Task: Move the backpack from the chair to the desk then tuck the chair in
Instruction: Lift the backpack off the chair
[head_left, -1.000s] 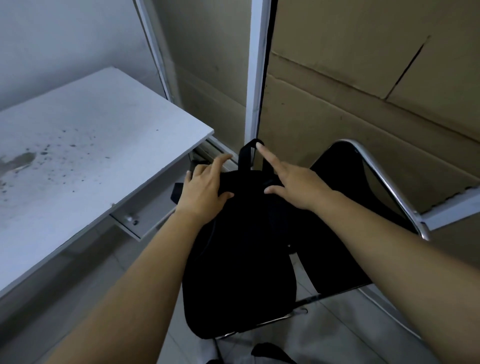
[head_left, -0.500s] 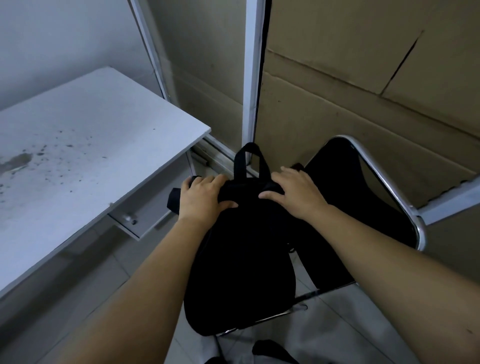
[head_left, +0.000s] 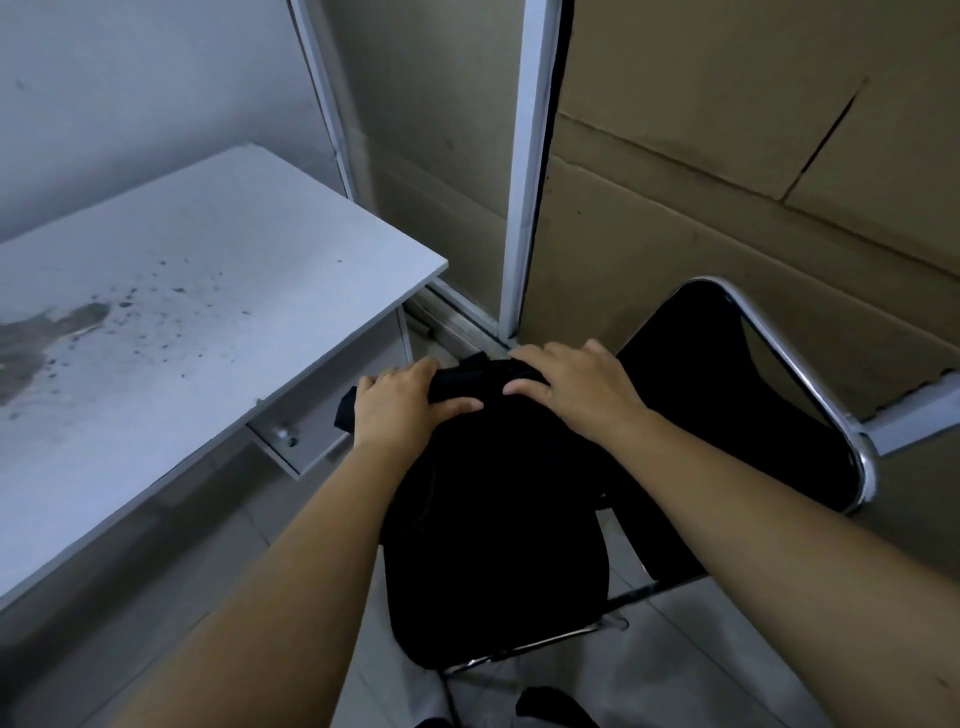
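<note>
Both hands clamp the top edge of the backpack (head_left: 493, 519), left hand (head_left: 402, 402) nearer the desk (head_left: 171, 322), right hand (head_left: 576, 387) beside it; the bag stands lengthwise on the chair (head_left: 810, 395), so the lift likely goes up and leftward

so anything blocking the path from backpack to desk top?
Nothing visible. Both hands, left hand and right hand, are already on top of the backpack on the chair. The desk surface nearest it is bare, only stained.
</note>
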